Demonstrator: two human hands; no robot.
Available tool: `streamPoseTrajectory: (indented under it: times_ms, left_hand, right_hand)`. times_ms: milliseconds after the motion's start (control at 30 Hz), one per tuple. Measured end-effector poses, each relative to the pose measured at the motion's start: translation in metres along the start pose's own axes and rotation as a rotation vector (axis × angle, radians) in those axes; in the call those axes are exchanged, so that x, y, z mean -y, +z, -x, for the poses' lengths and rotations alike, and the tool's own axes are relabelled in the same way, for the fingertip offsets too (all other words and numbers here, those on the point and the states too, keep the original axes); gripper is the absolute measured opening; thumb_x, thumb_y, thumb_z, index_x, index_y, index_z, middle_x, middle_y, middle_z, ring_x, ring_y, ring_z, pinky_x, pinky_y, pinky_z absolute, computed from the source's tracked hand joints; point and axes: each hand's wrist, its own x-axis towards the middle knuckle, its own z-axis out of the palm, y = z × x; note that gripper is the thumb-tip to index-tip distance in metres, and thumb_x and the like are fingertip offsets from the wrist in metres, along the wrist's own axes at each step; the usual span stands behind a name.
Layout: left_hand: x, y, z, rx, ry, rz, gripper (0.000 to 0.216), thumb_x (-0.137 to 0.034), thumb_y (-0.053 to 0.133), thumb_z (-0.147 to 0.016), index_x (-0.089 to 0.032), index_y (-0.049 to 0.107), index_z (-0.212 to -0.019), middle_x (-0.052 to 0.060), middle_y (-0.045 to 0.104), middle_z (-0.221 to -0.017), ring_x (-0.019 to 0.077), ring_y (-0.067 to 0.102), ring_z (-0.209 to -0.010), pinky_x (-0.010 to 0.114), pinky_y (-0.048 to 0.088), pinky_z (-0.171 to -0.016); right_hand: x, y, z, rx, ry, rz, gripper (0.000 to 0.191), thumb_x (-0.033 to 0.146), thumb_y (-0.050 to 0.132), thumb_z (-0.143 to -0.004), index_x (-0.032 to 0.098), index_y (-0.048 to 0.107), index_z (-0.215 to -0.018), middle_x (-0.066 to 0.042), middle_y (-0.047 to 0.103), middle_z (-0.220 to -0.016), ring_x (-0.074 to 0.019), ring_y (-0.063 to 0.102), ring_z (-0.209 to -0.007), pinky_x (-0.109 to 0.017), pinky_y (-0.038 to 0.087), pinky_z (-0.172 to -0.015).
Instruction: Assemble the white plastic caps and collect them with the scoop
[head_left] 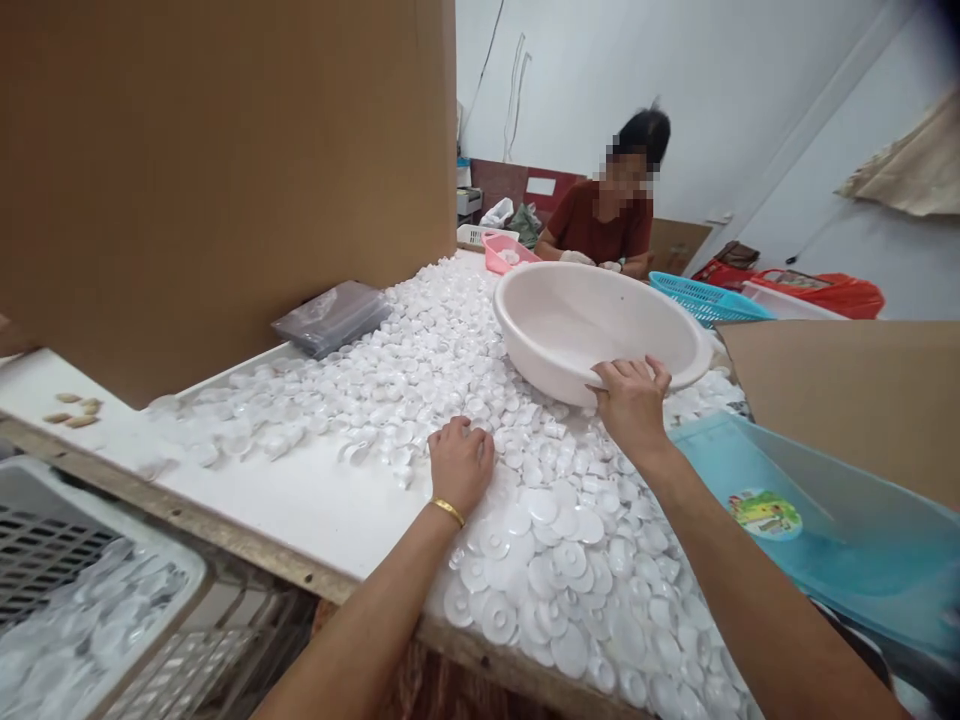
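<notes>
Right hand (pixel 634 405) grips basin (pixel 577 325); sticker (pixel 765 515) illegible.

Small workshop for hand sorting or packing, set in plain room. Rough wooden table (pixel 225 540) covered with heap of small white plastic caps (pixel 525 520). Big cardboard sheets (pixel 225 170) stand at table edge. Plastic basin (pixel 585 330), sorting baskets (pixel 705 298), white crate (pixel 67 560) with more parts. Second worker (pixel 607 215) sits at far end.

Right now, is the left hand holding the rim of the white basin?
No, the left hand lies on the clear plastic discs, while the right hand grips the white basin by its near rim.
</notes>
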Motion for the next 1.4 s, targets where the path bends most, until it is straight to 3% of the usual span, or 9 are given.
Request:
streamPoseTrajectory:
  times_ms: [167,333,567,767,1000,1133,1200,1300,1400]
  left_hand:
    - [0.003,0.0,-0.001,-0.023,-0.04,0.014,0.03,-0.028,0.039,-0.086,-0.018,0.067,-0.081,0.012,0.054,-0.102,0.0231,0.05,-0.099,0.041,0.032,-0.085]
    - [0.006,0.001,-0.001,-0.062,-0.051,0.031,0.028,-0.028,0.041,-0.085,-0.021,0.067,-0.082,0.01,0.055,-0.102,0.0217,0.05,-0.102,0.04,0.033,-0.087]
    - [0.008,0.0,0.011,-0.025,-0.076,0.033,0.026,-0.024,0.046,-0.082,-0.025,0.066,-0.097,0.011,0.052,-0.112,0.0247,0.046,-0.112,0.043,0.033,-0.09]
    - [0.012,-0.004,0.009,-0.049,-0.141,-0.023,0.028,-0.022,0.046,-0.081,-0.026,0.066,-0.1,0.012,0.052,-0.114,0.0253,0.047,-0.11,0.045,0.031,-0.092]
    - [0.011,-0.003,0.006,-0.016,-0.143,0.019,0.029,-0.021,0.047,-0.08,-0.024,0.065,-0.102,0.012,0.051,-0.115,0.0264,0.045,-0.112,0.045,0.032,-0.092]
    - [0.016,-0.011,0.004,-0.084,-0.208,0.165,0.028,-0.019,0.046,-0.079,-0.024,0.067,-0.098,0.008,0.054,-0.112,0.0236,0.048,-0.109,0.042,0.035,-0.092]
    - [0.025,-0.022,0.003,-0.065,-0.234,0.246,0.03,-0.018,0.044,-0.079,-0.023,0.067,-0.098,0.006,0.058,-0.105,0.0203,0.051,-0.102,0.037,0.039,-0.09]
    - [0.042,-0.039,0.007,0.06,-0.172,0.241,0.029,-0.019,0.044,-0.078,-0.022,0.067,-0.096,0.004,0.062,-0.097,0.0184,0.054,-0.093,0.034,0.042,-0.087]
    - [0.056,-0.049,0.014,0.165,-0.043,0.014,0.028,-0.019,0.048,-0.077,-0.024,0.068,-0.096,0.005,0.06,-0.099,0.022,0.05,-0.097,0.038,0.039,-0.09]
  right_hand:
    - [-0.002,-0.007,0.028,0.026,0.019,-0.057,0.016,0.017,0.047,-0.076,0.021,0.057,-0.088,-0.005,0.061,-0.092,-0.0221,0.049,-0.097,-0.043,0.01,-0.101]
    - [-0.007,-0.022,0.035,-0.028,0.08,-0.009,0.033,0.025,0.05,-0.079,0.02,0.051,-0.112,-0.01,0.056,-0.111,-0.0253,0.043,-0.108,-0.046,0.011,-0.1]
    - [-0.031,-0.02,0.02,0.099,0.021,0.266,0.015,0.018,0.049,-0.079,0.021,0.062,-0.087,-0.007,0.06,-0.087,-0.0222,0.047,-0.089,-0.046,0.012,-0.098]
    - [-0.062,-0.011,0.0,0.18,0.027,0.328,0.017,0.016,0.047,-0.08,0.019,0.061,-0.089,-0.008,0.059,-0.091,-0.0221,0.046,-0.09,-0.05,0.013,-0.095]
    - [-0.066,-0.006,0.004,0.249,0.137,0.263,0.024,0.015,0.047,-0.08,0.014,0.057,-0.102,-0.013,0.056,-0.103,-0.0258,0.043,-0.104,-0.052,0.016,-0.096]
    - [-0.038,-0.027,0.03,0.096,0.176,0.066,0.049,0.026,0.055,-0.078,0.016,0.044,-0.124,-0.016,0.043,-0.128,-0.0314,0.032,-0.12,-0.055,0.02,-0.097]
    - [-0.011,-0.045,0.055,0.067,0.091,-0.1,0.048,0.03,0.052,-0.081,0.016,0.043,-0.126,-0.014,0.042,-0.131,-0.0293,0.034,-0.121,-0.05,0.026,-0.097]
    - [0.041,-0.066,0.1,0.27,-0.151,-0.318,0.035,0.034,0.042,-0.088,0.025,0.049,-0.121,-0.005,0.048,-0.129,-0.0241,0.035,-0.124,-0.047,0.028,-0.101]
    - [0.092,-0.07,0.132,0.438,-0.311,-0.426,0.044,0.041,0.037,-0.09,0.029,0.039,-0.131,-0.003,0.04,-0.138,-0.0235,0.029,-0.129,-0.049,0.024,-0.104]
